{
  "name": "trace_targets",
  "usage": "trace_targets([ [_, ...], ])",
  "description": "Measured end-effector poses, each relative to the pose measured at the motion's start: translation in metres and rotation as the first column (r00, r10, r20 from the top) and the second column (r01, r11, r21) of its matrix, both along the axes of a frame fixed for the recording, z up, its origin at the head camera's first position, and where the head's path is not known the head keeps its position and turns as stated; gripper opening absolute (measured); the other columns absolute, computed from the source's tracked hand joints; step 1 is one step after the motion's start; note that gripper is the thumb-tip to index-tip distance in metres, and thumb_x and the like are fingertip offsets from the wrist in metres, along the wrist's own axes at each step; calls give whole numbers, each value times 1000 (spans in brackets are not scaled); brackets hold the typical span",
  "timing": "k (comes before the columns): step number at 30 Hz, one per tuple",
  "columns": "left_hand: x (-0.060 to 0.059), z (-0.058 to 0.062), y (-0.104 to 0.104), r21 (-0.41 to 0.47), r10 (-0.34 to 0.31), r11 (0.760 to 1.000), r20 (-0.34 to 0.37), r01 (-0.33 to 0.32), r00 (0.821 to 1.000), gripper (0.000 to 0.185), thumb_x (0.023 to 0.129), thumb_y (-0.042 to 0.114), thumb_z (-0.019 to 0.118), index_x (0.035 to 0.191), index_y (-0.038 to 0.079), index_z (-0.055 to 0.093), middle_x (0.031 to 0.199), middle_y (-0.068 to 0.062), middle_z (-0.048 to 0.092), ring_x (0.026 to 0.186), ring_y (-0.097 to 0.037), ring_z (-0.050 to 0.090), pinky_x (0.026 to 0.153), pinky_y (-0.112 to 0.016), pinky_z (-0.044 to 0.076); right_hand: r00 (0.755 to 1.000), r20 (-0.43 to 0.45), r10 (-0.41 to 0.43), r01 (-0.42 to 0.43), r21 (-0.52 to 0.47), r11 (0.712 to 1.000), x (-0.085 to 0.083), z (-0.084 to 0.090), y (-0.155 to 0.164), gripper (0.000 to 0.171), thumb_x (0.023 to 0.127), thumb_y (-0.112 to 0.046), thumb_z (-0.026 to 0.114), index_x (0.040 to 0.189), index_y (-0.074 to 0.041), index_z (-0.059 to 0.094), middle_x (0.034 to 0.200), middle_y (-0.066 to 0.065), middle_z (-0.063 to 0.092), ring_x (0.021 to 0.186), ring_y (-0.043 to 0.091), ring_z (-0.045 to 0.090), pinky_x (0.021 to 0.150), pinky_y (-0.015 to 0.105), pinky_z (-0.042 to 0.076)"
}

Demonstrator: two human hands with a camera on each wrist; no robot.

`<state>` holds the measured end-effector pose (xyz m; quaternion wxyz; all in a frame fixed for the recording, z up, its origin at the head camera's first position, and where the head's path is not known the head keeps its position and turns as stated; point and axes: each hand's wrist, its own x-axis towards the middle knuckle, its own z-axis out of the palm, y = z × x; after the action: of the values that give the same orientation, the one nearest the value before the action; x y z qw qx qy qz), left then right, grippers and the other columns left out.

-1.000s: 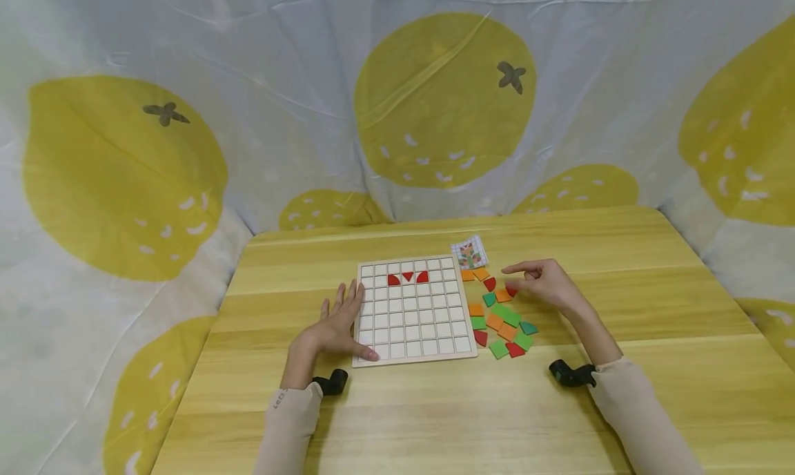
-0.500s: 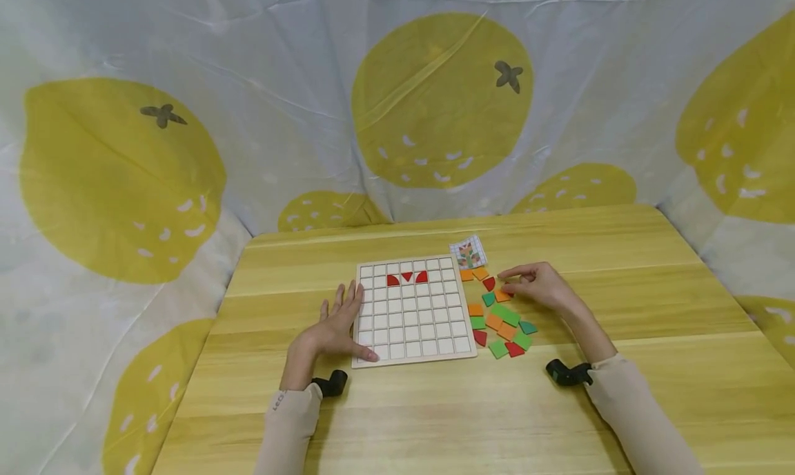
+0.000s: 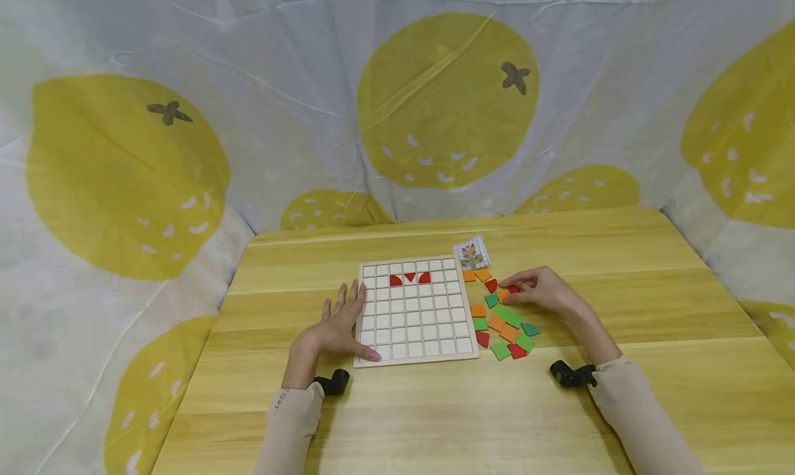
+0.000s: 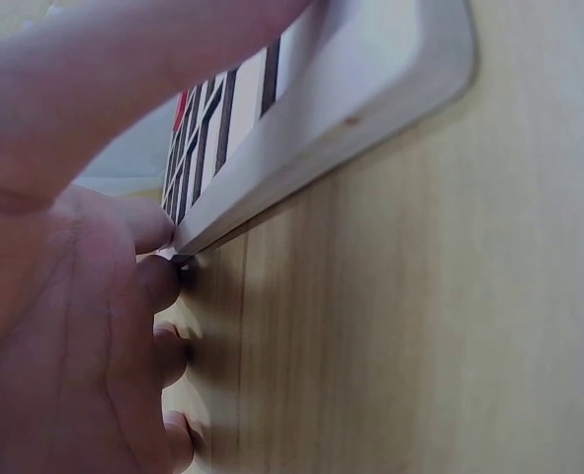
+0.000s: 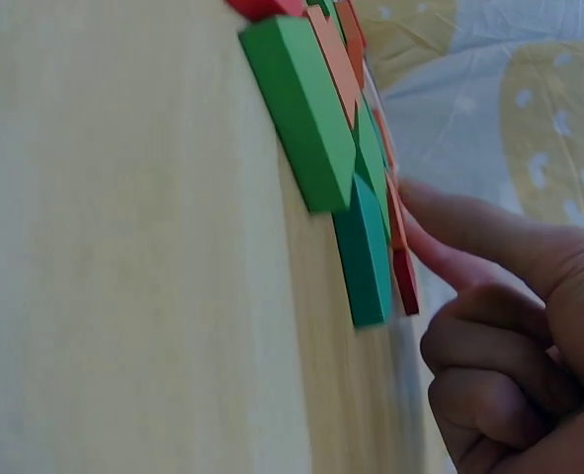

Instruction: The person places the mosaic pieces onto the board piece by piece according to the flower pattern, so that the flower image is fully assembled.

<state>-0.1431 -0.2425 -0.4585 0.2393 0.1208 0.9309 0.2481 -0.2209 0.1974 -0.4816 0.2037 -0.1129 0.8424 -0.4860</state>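
Observation:
A pale square board [image 3: 415, 312] with a grid of cells lies on the table. Three red tiles [image 3: 410, 277] sit in one of its upper rows. My left hand [image 3: 333, 330] holds the board's left side, fingers spread along the edge and thumb [image 4: 124, 89] over its near left corner. To the board's right, my right hand [image 3: 542, 290] reaches into the loose tiles. Its thumb and index finger pinch an orange square tile [image 3: 502, 296], partly hidden by the thumb, while its other fingers curl into the palm. A red tile [image 3: 514, 289] shows beside those fingers.
Several green, orange, red and teal tiles [image 3: 508, 315] lie loose right of the board. At its upper right corner is a small card [image 3: 470, 254] printed with a coloured pattern. A lemon-print cloth [image 3: 447, 102] hangs behind the wooden table [image 3: 435, 420].
My right hand has come down and slightly nearer, its thumb and index finger closing in on the orange tile. The left hand and the board stay in place.

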Motion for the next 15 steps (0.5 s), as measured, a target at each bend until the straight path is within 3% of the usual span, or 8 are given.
trace_targets([
  [9,1,1,1,-17,3,1000,-7,-3,1000,142,73,49,92,165,3,-5,172,-16,-19,158,-39,-24,125,-67,-15,998,-24,63,-62,19,998,-2,1,10,34,85,-8,84,114,5,75,62,-4,42,56,7,33,55,23,30],
  [15,2,1,1,-17,10,1000,-9,-10,1000,142,72,48,93,165,3,-4,173,-17,-18,159,-39,-23,125,-67,-14,997,-52,61,-59,48,997,-1,1,9,31,86,-11,83,113,3,76,60,-5,32,56,8,28,54,25,25],
])
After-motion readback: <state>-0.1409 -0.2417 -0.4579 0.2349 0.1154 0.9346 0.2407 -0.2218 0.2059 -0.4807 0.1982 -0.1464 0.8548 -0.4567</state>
